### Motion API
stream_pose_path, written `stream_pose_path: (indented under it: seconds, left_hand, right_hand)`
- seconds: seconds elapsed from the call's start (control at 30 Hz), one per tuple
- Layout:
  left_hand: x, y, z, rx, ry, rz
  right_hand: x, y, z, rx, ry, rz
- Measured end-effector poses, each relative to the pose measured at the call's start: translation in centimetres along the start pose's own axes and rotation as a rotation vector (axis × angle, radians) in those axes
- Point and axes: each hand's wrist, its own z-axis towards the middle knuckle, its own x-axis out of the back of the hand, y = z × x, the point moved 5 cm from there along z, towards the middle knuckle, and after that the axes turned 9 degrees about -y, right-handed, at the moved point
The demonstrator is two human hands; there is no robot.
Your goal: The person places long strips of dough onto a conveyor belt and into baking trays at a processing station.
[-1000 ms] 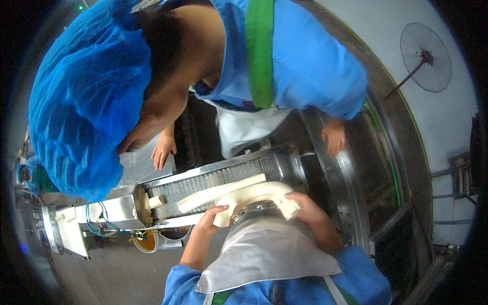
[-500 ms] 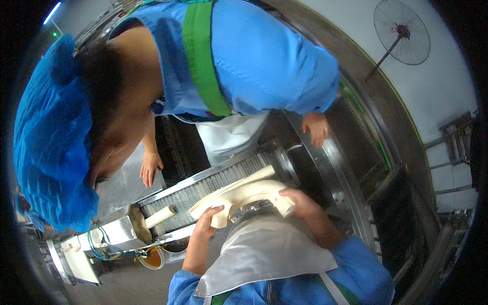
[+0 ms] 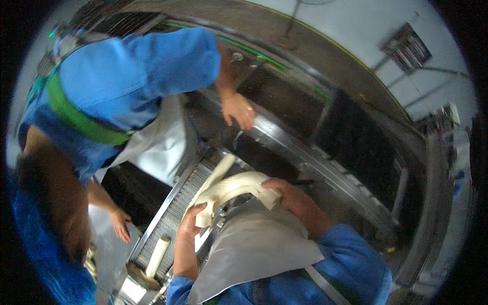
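The short pale roll (image 3: pixel 159 254) is poking farther out onto the mesh belt (image 3: pixel 173 223) than a second ago in the head view. By the belt's near edge, the left hand (image 3: pixel 189 222) and right hand (image 3: pixel 288 194) are gripping opposite ends of an arched pale strip (image 3: pixel 236 184), while a straighter strip (image 3: pixel 222 168) is lying on the belt behind it.

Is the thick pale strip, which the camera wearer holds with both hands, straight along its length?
No, the thick pale strip bends into an arch between the left hand and right hand.
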Motion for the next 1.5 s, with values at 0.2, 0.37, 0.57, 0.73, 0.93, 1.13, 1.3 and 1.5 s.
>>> stream_pose_path:
  seconds: [0.2, 0.37, 0.57, 0.73, 0.93, 1.13, 1.3, 1.5]
  left_hand:
    - [-15.9, 9.0, 6.2, -0.362, -0.630, -0.329]
    - [-14.4, 7.0, 12.2, -0.562, -0.195, 1.019]
    - [-5.2, 1.2, 13.0, -0.541, 0.239, 1.645]
    - [-3.9, 2.1, 14.0, -0.444, 0.343, 1.608]
    - [-7.6, 4.6, 12.0, -0.111, 0.042, 0.560]
    - [-11.4, 5.6, 6.0, -0.083, -0.112, -0.026]
    - [-13.5, 7.4, 3.5, -0.237, -0.062, -0.219]
    - [-14.1, 7.8, 4.1, -0.258, -0.099, -0.067]
  right_hand:
    - [10.4, -3.4, -5.7, -0.131, 0.693, 0.766]
    - [16.7, -9.8, -8.3, 0.211, 1.084, 0.335]
    - [24.3, 2.6, -10.9, -0.712, 1.177, -0.488]
    - [26.1, 4.4, -10.7, -0.720, 1.209, -0.291]
    - [26.9, 4.3, -9.3, -0.658, 1.122, 0.147]
    - [26.7, 4.6, -5.1, -0.790, 1.005, -0.871]
    - [31.5, 4.5, -6.1, -0.078, 1.139, 0.799]
    - [39.5, -10.6, -2.7, 0.319, 1.185, 0.474]
